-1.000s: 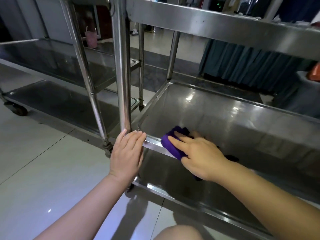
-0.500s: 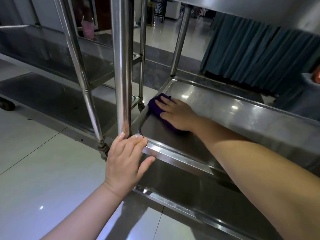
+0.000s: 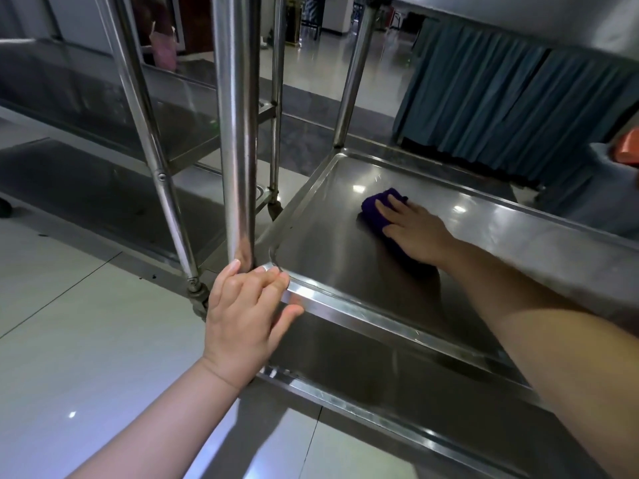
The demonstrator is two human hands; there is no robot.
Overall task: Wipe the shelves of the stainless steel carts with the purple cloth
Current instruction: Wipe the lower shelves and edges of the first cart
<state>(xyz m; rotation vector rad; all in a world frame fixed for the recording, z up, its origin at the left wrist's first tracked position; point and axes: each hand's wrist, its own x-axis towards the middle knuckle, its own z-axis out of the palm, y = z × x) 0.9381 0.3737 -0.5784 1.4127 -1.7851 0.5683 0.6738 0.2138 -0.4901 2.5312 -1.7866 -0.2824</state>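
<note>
Head view: the purple cloth [image 3: 375, 210] lies bunched on the middle shelf [image 3: 332, 257] of the stainless steel cart, toward its far-left part, well in from the raised rim. We judge it soft, light and limp, a thing that folds under any load and slides readily on polished steel; it is best worked from above, with a flat palm bearing down on the wad rather than a pinch at one corner, which would let the rest trail.

Our right hand [image 3: 413, 229] lies on it just so. The fingers [image 3: 390, 209] are laid straight and close together over the near half of the cloth, pressing it to the steel, not curled round it. Purple shows beyond the fingertips at the far side and along the left edge of the hand; whether more is tucked beneath the palm we cannot tell.

Our left hand [image 3: 247, 312] grips the near-left corner of the same shelf, four fingers hooked over the rim beside the upright post [image 3: 237, 133] and the thumb spread against the rim's outer face, which we take as steadying the cart.

A lower shelf [image 3: 380, 375] sits beneath, a second cart [image 3: 103, 188] stands to the left on the tiled floor [image 3: 86, 340], and a blue-green curtain [image 3: 501, 98] hangs behind.
</note>
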